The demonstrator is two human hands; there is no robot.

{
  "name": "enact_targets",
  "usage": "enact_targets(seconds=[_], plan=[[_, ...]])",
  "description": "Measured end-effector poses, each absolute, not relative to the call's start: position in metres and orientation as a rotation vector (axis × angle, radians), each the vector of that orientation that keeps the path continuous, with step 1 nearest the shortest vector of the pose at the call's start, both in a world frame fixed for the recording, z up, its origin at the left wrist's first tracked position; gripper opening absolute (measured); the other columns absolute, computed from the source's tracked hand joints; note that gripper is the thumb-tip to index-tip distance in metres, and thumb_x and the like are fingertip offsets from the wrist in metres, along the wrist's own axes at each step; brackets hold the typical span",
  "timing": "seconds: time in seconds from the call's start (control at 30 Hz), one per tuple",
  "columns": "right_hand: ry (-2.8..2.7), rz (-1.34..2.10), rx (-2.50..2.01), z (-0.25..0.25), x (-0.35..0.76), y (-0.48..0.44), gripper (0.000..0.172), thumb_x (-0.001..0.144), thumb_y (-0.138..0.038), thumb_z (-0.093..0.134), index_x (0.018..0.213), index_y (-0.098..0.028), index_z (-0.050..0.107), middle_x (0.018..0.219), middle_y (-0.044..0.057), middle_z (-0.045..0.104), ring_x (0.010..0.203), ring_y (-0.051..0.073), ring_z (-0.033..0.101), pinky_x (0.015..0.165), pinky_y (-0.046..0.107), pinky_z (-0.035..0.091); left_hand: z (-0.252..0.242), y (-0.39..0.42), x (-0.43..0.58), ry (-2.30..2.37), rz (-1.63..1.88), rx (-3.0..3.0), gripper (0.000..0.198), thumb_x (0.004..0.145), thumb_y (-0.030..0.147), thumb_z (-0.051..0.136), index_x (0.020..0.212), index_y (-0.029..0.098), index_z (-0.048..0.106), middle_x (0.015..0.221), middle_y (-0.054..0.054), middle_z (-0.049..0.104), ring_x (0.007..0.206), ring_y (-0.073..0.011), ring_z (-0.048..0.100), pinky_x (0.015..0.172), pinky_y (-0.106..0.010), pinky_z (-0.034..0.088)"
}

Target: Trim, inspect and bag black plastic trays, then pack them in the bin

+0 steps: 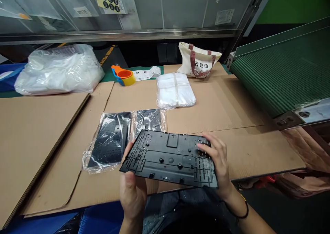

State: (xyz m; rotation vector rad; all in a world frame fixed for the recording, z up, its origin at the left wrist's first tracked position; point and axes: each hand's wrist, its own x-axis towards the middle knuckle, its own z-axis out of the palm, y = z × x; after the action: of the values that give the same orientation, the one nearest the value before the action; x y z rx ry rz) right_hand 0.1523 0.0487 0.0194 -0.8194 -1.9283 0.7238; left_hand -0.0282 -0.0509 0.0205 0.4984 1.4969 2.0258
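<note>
A black plastic panel (165, 172) with slots, ribs and small posts is held up in front of me, tilted, above the near edge of the cardboard. My left hand (132, 192) grips its left end, thumb at the near corner and fingers behind. At the right end, my right hand (219, 158) holds the panel's edge, with fingertips over its slotted face. Just beyond the panel, one black panel in a clear bag (110, 141) lies flat on the cardboard. Beside it a second bagged black panel (149, 119) is partly hidden by the one I hold.
A strapped stack of white plastic bags (176, 89) lies mid-table. Behind stand tape rolls (125, 76), a printed strip (146, 74) and a canvas bag (198, 60). A large plastic-wrapped bundle (62, 69) sits left; a green conveyor belt (288, 69) borders the right. Cardboard (201, 119) covers the table.
</note>
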Motion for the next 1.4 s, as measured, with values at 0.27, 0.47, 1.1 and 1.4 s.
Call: enact_targets(seconds=[0.27, 0.47, 1.1, 1.4], plan=[[-1.816, 0.881, -0.929, 0.009, 0.147, 0.045, 0.087, 0.085, -0.041, 0.061, 0.152, -0.037, 0.006, 0.161, -0.001, 0.009, 0.147, 0.032, 0.01, 0.118, 0.057, 0.018, 0.025, -0.047, -0.016, 1.472, 2.167, 0.567, 0.051, 0.087, 0.023, 0.06, 0.135, 0.035, 0.05, 0.149, 0.004, 0.042, 0.141, -0.0227, 0.031, 0.118, -0.037, 0.023], [-1.771, 1.03, -0.953, 0.009, 0.146, 0.048, 0.084, 0.088, -0.043, 0.057, 0.152, -0.035, 0.004, 0.162, -0.003, 0.006, 0.148, 0.028, 0.007, 0.117, 0.05, 0.028, 0.024, -0.048, -0.015, 1.534, 2.161, 0.633, 0.053, 0.087, 0.024, 0.061, 0.137, 0.035, 0.048, 0.151, 0.004, 0.039, 0.143, -0.0242, 0.027, 0.12, -0.039, 0.019], [-1.683, 1.145, -0.962, 0.006, 0.149, 0.056, 0.076, 0.087, -0.044, 0.06, 0.15, -0.034, 0.021, 0.16, -0.001, 0.018, 0.147, 0.025, 0.015, 0.12, 0.046, 0.018, 0.012, -0.045, -0.011, 1.603, 2.146, 0.712, 0.066, 0.08, 0.051, 0.066, 0.139, 0.032, 0.044, 0.154, -0.003, 0.034, 0.144, -0.028, 0.023, 0.119, -0.042, 0.019], [-1.933, 1.307, -0.823, 0.004, 0.164, 0.064, 0.042, 0.083, -0.027, 0.065, 0.124, -0.035, 0.063, 0.141, 0.001, 0.053, 0.136, 0.027, 0.042, 0.115, 0.05, 0.03, 0.014, -0.045, -0.034, 1.577, 2.049, 0.662, 0.083, 0.07, 0.071, 0.062, 0.139, 0.03, 0.045, 0.151, -0.004, 0.036, 0.143, -0.0303, 0.024, 0.118, -0.039, 0.021]])
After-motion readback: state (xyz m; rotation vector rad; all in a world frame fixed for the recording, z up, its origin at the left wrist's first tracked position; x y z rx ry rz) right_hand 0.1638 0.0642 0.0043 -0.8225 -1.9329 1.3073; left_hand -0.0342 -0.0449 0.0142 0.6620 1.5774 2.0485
